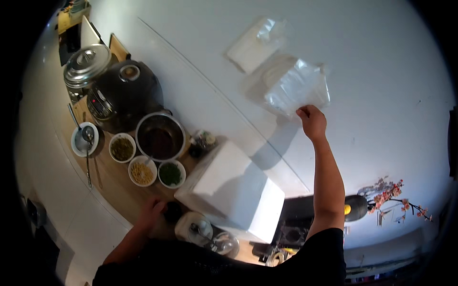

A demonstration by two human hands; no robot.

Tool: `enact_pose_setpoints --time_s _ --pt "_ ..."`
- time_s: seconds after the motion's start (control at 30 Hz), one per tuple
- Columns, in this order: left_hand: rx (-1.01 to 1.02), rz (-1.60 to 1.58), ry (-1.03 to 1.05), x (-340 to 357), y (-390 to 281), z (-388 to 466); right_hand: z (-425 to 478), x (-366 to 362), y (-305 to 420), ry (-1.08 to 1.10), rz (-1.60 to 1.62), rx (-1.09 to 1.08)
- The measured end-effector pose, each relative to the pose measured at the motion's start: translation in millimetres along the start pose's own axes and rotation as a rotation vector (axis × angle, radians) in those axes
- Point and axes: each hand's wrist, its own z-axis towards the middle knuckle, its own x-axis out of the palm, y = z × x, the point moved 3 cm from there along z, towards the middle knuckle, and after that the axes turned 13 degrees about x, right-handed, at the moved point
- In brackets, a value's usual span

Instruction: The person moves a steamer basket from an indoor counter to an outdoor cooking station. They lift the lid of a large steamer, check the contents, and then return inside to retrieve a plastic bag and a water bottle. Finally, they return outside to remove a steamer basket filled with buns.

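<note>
My right hand (313, 121) reaches up to a clear plastic bag (298, 87) hanging on the wall, its fingers pinching the bag's lower edge. Beside and above it hangs another pale plastic packet (254, 46). My left hand (154, 211) is low over the wooden table's near edge, dim and blurred, next to a small dark round object (173, 211); whether it touches that object is unclear. Beyond it stand white bowls of chopped green herbs (171, 174), yellow nuts or beans (142, 172) and chopped olive-green pickles (122, 148), by a steel pot (160, 137) with dark contents.
A white foam box (229, 189) stands between my arms. A black electric cooker (125, 93) and a steel lidded pot (87, 66) stand along the wall. A ladle rests in a bowl (84, 139). Containers with spoons (200, 228) are close to my body.
</note>
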Motion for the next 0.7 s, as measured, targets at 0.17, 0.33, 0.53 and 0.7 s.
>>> enact_pose_setpoints --time_s 0.17,0.33,0.53,0.7 --pt "0.073 0.244 0.622 98.4 -73.2 24.2 -78.6 36.6 -19.7 0.406 0.175 0.058" --pt "0.324 -0.260 0.527 169.9 -55.7 25.7 -258.7 47.1 58.7 0.809 0.633 0.241" --pt "0.203 -0.359 0.469 122.3 -39.1 28.8 -350.7 51.3 38.4 0.829 0.833 0.443" --pt "0.154 -0.177 0.462 125.3 -74.3 -35.5 -402.9 66.1 18.3 0.850 1.479 0.464"
